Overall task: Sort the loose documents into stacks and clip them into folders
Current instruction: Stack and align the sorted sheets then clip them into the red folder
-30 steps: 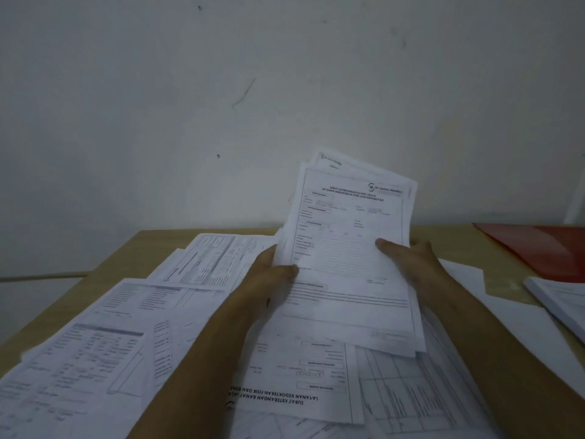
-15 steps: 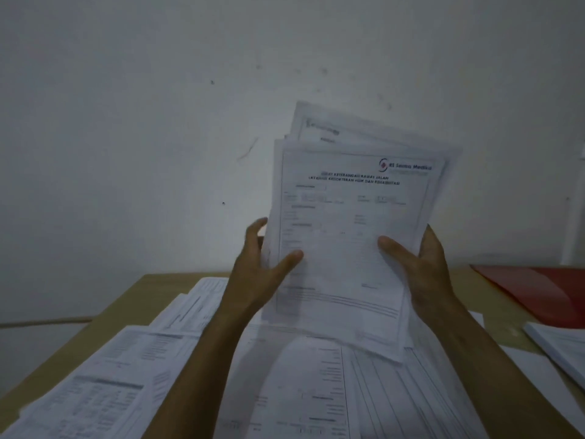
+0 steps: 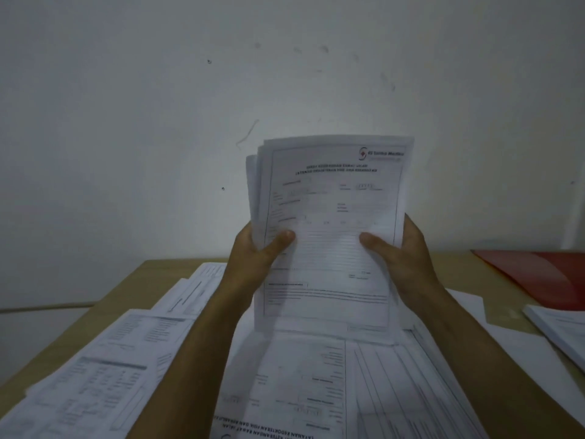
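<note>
A sheaf of printed white forms [image 3: 332, 223] stands upright in front of me, its lower edge down on the papers lying on the table. My left hand [image 3: 253, 258] grips its left edge, thumb across the front page. My right hand [image 3: 402, 258] grips the right edge the same way, fingers hidden behind the sheets. The pages are nearly squared, with a few edges fanned out at the upper left. Loose documents [image 3: 104, 369] cover the wooden table [image 3: 148, 274] below and to the left. A red folder [image 3: 538, 277] lies at the right.
A stack of white papers [image 3: 560, 331] sits at the right edge below the red folder, with a plain sheet [image 3: 468, 312] beside it. A bare, marked white wall [image 3: 158, 122] rises right behind the table.
The sheaf has gone from slanted and fanned to upright and nearly squared, its lower edge now down on the papers. Both hands have shifted to its side edges.
</note>
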